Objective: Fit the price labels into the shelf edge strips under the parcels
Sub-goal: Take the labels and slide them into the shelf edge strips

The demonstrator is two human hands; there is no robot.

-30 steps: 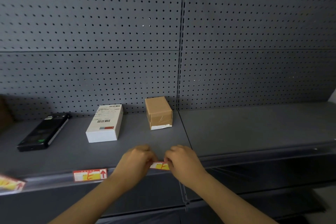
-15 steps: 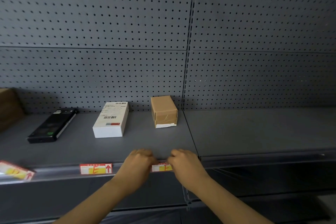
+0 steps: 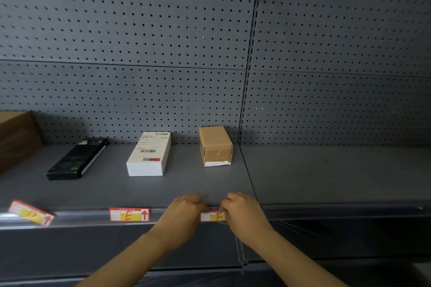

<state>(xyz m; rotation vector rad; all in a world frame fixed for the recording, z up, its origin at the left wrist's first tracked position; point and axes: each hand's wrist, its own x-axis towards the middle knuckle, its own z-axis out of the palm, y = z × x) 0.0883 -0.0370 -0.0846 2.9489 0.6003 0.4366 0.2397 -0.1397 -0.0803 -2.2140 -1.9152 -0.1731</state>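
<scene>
A: Label F [image 3: 213, 216] — where is it?

B: At the shelf edge strip [image 3: 326, 211], directly below the brown cardboard parcel [image 3: 215, 145]. Your left hand [image 3: 185, 213] pinches its left end; your right hand [image 3: 242, 213] pinches its right end. Fingers of both hands curled tight, knuckles up. Whether the label is seated in the strip, I cannot tell; your fingers cover both its ends.

A: Other labels?

B: Label E [image 3: 129, 214] sits flat in the strip, below the white box [image 3: 149, 155]. Label D [image 3: 31, 212] lies tilted at the far left, near the black box [image 3: 77, 158].

A: Surroundings?

B: All three parcels stand apart on the grey shelf [image 3: 105, 189]. Perforated back panel [image 3: 128, 30] behind. A large brown carton [image 3: 15, 137] at the left frame edge.
</scene>
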